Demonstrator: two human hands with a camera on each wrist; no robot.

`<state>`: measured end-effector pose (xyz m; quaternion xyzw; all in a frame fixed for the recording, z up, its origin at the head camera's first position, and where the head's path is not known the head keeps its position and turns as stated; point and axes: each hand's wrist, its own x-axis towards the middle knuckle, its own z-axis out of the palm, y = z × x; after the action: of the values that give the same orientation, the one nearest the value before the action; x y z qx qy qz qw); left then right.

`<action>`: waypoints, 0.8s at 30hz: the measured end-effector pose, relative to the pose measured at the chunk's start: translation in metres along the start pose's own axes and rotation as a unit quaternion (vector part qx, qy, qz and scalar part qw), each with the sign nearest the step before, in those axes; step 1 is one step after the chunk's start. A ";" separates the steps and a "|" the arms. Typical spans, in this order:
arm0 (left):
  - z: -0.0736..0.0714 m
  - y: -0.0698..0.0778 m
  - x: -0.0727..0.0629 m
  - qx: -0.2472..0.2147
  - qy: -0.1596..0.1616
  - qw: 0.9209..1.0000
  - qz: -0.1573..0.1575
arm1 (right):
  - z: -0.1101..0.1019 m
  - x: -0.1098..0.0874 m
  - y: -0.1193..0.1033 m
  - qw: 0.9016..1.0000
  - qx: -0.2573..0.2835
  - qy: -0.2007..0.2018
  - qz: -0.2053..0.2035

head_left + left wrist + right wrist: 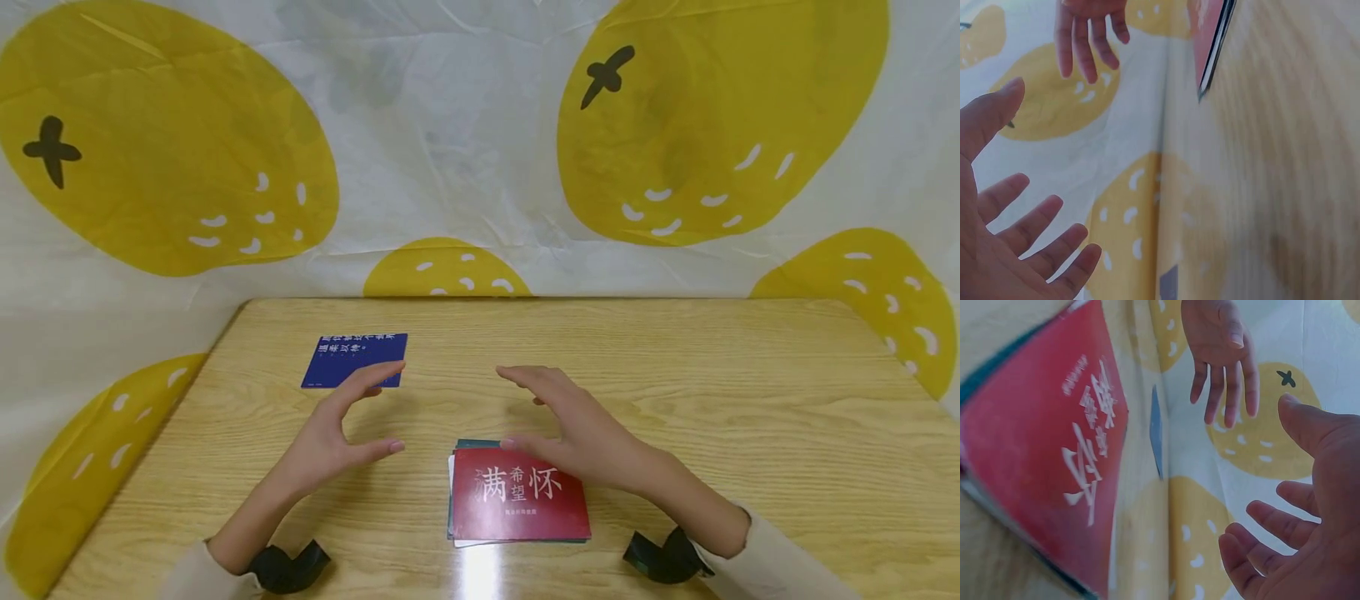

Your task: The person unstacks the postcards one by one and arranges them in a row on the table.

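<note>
A stack of cards (521,512) lies near the front middle of the table, a red one with white Chinese characters on top. Teal and white edges stick out below it. Farther back on the left is a dark blue card (352,354) with white characters. My left hand (330,433) hovers in front of the blue card and covers part of its lower edge in the head view. Above the stack's back right corner is my right hand (577,425), thumb over the red card in that view. Both hands hold nothing, their fingers apart from their thumbs, palms facing each other.
The wooden table (712,375) has a light yellow grain. Behind it hangs a white cloth (450,125) printed with large yellow fruit. Each wrist wears a black strap (288,571) near a beige sleeve (772,558).
</note>
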<state>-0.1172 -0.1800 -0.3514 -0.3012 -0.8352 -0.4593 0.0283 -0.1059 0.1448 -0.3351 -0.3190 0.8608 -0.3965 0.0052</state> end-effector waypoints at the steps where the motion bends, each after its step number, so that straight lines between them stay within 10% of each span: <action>1: 0.003 0.001 -0.001 -0.003 -0.004 1.000 0.007 | 0.000 -0.004 0.000 1.000 -0.003 0.001 -0.004; 24: 0.063 0.018 -0.031 -0.041 -0.048 0.998 0.014 | 0.009 -0.068 0.010 0.993 -0.074 0.043 -0.081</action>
<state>-0.0685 -0.1383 -0.3842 -0.3356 -0.8119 -0.4773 -0.0179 -0.0550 0.1812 -0.3650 -0.3702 0.8583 -0.3445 -0.0872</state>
